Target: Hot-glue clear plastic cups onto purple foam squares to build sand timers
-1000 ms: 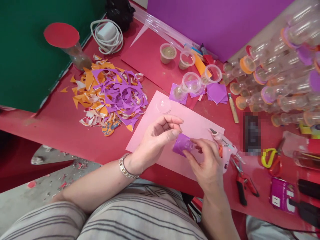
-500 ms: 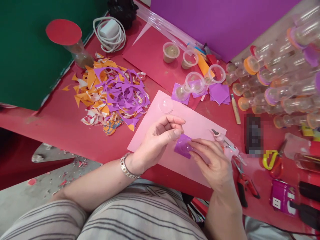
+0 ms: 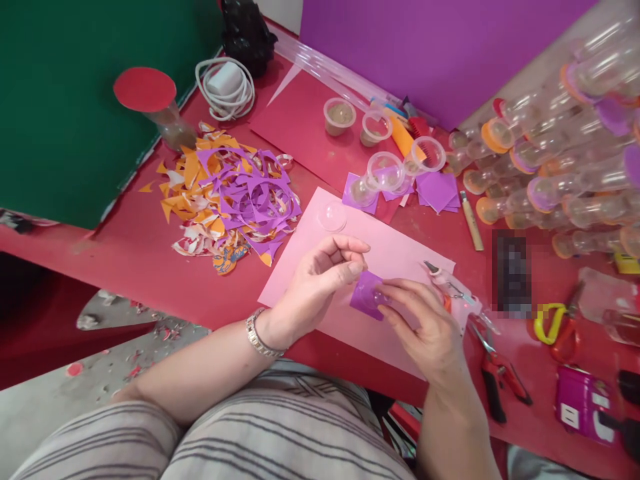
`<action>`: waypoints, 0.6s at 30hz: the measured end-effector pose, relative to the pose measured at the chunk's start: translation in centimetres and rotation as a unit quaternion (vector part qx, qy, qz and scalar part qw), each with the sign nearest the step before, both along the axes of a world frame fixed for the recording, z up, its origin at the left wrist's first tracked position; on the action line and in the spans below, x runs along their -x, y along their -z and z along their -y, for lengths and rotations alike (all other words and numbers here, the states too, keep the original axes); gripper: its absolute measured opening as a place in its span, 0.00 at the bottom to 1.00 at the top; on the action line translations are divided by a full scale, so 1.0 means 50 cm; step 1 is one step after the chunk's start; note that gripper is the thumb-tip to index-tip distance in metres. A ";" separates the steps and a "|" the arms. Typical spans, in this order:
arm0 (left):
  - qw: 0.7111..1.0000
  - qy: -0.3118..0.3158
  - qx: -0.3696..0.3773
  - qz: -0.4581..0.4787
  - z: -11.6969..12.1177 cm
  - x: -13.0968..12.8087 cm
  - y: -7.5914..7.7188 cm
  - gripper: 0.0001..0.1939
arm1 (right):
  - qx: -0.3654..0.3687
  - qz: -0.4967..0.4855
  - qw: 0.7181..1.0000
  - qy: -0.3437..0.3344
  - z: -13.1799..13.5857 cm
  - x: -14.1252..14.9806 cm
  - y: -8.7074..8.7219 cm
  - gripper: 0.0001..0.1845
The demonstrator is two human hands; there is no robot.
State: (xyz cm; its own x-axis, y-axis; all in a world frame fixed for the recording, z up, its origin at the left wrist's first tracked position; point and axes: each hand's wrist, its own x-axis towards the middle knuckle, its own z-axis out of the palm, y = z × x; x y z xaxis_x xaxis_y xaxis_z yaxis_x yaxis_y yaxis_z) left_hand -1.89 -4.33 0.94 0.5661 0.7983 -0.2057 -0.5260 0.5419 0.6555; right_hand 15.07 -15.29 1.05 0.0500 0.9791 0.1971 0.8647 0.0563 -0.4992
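Note:
My right hand (image 3: 425,323) is closed, its fingertips gripping a small clear plastic dome (image 3: 379,298) against a purple foam-like square (image 3: 365,297), over pink paper. Just left of the square hovers my left hand (image 3: 323,277), palm turned inward, thumb pressed to its curled fingers; whatever they pinch, if anything, is too small to make out. Another clear dome lid (image 3: 333,216) lies on the pink paper (image 3: 295,267) beyond that hand. Right of my right hand, a pink craft knife (image 3: 450,283) rests at the paper's edge.
Purple and orange scraps (image 3: 240,193) are heaped at left, by a white cable (image 3: 227,87). Cups of greyish material (image 3: 339,119) and purple squares (image 3: 437,192) lie at the back. Clear bottle-like pieces (image 3: 575,167) crowd the right, above scissors (image 3: 550,325) and pliers (image 3: 503,380).
The camera view has shifted slightly. Both hands keep nearly the same pose around the purple square and dome; nothing has been let go.

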 end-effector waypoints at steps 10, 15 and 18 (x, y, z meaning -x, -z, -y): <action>1.000 0.007 0.005 -0.009 -0.001 -0.003 0.005 0.14 | -0.001 0.017 1.000 -0.027 0.004 -0.010 0.004 0.17; 1.000 0.010 0.007 -0.005 -0.002 -0.002 0.006 0.14 | -0.008 0.026 0.999 -0.017 0.001 -0.007 0.007 0.14; 1.000 0.009 0.011 0.002 -0.002 -0.003 0.006 0.14 | -0.032 0.036 0.999 0.017 0.001 -0.001 0.010 0.12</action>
